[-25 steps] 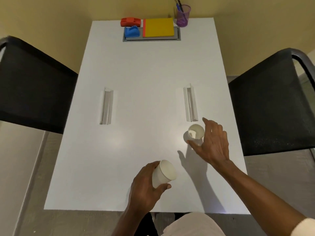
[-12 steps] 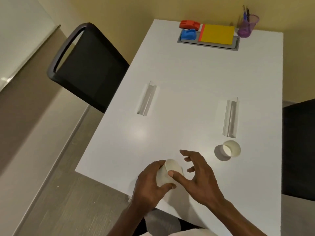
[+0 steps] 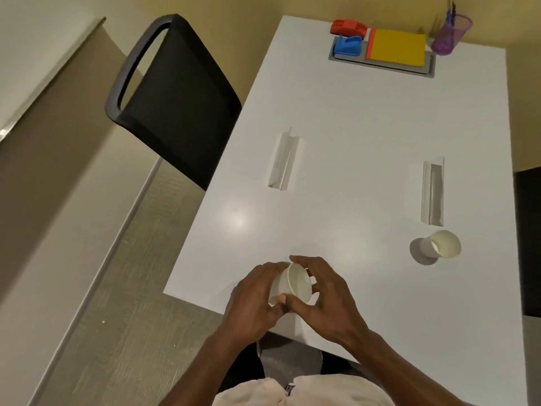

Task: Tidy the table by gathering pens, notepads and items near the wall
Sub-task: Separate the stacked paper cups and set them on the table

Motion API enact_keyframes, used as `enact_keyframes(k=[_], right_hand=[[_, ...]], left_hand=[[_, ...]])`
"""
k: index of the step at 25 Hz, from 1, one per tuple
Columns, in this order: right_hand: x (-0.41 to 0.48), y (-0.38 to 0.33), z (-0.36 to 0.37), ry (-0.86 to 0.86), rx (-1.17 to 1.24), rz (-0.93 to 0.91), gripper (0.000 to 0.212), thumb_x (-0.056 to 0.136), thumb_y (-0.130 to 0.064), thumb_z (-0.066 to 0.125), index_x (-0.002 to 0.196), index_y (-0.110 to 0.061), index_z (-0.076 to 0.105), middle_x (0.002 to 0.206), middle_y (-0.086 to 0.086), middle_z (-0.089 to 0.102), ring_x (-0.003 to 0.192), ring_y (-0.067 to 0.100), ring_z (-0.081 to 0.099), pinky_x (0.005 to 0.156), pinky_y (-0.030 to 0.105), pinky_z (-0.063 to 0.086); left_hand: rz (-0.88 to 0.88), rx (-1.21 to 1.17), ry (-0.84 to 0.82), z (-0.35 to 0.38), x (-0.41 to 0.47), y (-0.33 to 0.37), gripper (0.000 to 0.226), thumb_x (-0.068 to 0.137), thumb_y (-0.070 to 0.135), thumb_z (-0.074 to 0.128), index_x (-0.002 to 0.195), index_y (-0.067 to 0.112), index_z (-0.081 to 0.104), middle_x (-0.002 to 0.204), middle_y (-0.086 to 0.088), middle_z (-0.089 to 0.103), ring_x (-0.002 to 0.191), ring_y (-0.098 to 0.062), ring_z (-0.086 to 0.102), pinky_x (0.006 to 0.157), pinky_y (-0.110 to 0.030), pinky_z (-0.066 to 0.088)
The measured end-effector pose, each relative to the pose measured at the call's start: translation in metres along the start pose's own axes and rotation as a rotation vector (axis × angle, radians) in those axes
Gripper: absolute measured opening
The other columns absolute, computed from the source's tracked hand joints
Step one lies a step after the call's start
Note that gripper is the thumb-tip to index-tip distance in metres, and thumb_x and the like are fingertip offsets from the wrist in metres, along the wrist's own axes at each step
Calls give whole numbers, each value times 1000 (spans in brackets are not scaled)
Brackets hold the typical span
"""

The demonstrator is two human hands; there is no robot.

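A white paper cup is tilted near the table's front edge, its mouth facing right. My left hand wraps its body and my right hand grips its rim and side. A second white paper cup stands alone on the right of the white table. By the far wall lie a yellow notepad, a blue item and a red item around a grey tray. A purple pen holder with pens stands beside them.
Two narrow slots, one on the left and one on the right, are cut into the tabletop. A black mesh chair stands at the table's left side. Another dark chair edge shows at the right.
My right hand left the right cup standing and moved left onto the cup held by my left hand. The view has swung to the left.
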State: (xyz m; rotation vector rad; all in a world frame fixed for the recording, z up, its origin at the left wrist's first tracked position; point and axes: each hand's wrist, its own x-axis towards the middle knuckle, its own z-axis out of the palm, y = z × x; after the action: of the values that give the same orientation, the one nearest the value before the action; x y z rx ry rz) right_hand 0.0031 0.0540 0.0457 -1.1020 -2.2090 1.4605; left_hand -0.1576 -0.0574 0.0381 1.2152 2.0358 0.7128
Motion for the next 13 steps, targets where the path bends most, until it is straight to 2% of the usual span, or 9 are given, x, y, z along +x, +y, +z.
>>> enact_keyframes(k=[5, 7, 9, 11, 13], right_hand=[[26, -47, 54, 14, -68, 7, 71, 79, -50, 80, 142, -25, 58, 137, -12, 62, 121, 9, 61, 98, 39, 59], [41, -62, 72, 53, -170, 6, 72, 80, -49, 81, 143, -22, 58, 139, -7, 62, 122, 13, 61, 102, 40, 57], [53, -72, 88, 107, -274, 31, 73, 82, -49, 83, 144, -21, 56, 139, -4, 61, 123, 16, 60, 102, 38, 55], [63, -77, 99, 163, -335, 74, 75, 82, -51, 83, 145, -21, 54, 138, -3, 59, 123, 18, 59, 100, 35, 54], [74, -78, 107, 222, -383, 102, 78, 81, -51, 83, 145, -20, 54, 136, 0, 58, 121, 21, 59, 96, 36, 55]], left_hand=[[5, -86, -46, -50, 4, -54, 76, 81, 55, 85, 148, 35, 55, 145, 14, 65, 129, -9, 64, 109, -39, 58], [6, -29, -104, -67, 15, -80, 87, 77, 54, 89, 152, 36, 49, 150, 13, 61, 131, -10, 62, 109, -38, 57], [-25, 138, -172, -78, 24, -109, 100, 75, 50, 93, 157, 32, 40, 158, 7, 54, 139, -18, 58, 112, -42, 54], [-47, 317, -205, -82, 32, -136, 109, 77, 50, 93, 162, 24, 31, 169, -1, 40, 151, -26, 47, 117, -47, 48], [-39, 439, -227, -86, 42, -162, 118, 81, 54, 90, 168, 14, 20, 179, -10, 17, 166, -32, 20, 128, -53, 36]])
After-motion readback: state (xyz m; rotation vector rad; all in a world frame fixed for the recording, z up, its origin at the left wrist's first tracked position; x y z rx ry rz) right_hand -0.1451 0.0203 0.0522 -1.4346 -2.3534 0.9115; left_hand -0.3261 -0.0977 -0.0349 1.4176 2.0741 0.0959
